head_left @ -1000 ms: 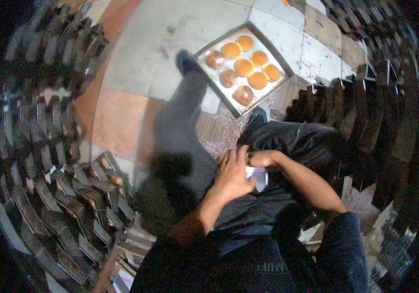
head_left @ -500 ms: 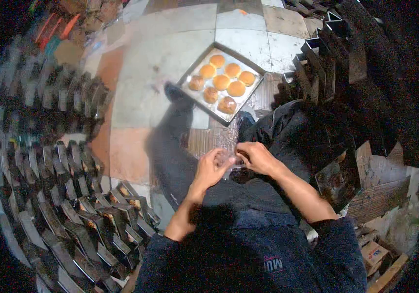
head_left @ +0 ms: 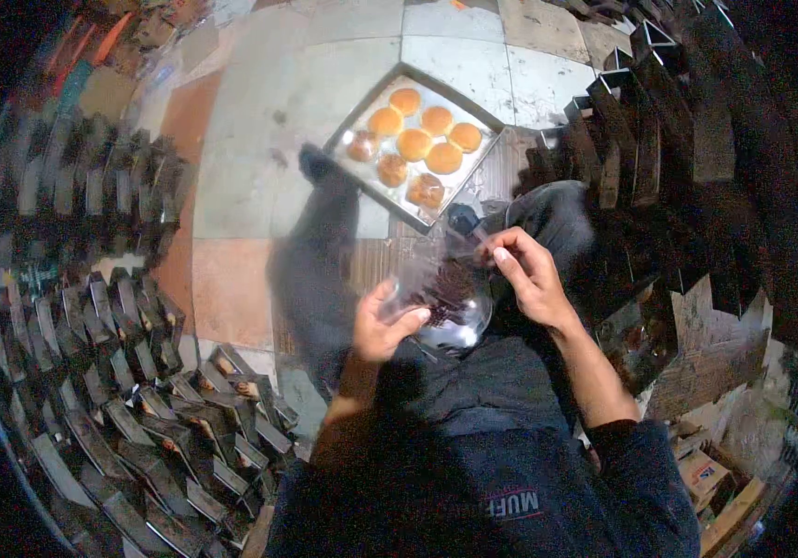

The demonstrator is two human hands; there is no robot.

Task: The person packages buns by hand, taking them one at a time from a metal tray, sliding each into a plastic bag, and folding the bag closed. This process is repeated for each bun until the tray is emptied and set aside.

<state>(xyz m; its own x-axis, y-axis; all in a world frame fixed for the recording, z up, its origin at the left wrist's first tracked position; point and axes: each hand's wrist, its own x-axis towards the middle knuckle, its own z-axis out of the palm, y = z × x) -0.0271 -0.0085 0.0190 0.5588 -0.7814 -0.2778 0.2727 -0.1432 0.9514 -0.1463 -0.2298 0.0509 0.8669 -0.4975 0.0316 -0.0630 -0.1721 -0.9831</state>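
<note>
The floor (head_left: 324, 56) is laid in pale grey and reddish tiles, dimly lit and dark toward the edges. Stacked dark baking tins (head_left: 138, 409) crowd the left, taller tin stacks (head_left: 678, 112) rise on the right, and cardboard boxes (head_left: 704, 472) sit at lower right.

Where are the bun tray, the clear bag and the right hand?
tray (head_left: 373, 183), head view, lower left rim.
bag (head_left: 445, 290), head view, its clear middle.
right hand (head_left: 531, 276), head view, back of the hand.

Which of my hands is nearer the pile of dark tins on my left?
Left. The left hand grips the clear bag on the side facing the dark tins; the right hand pinches the bag's far edge, farther from them.
</note>
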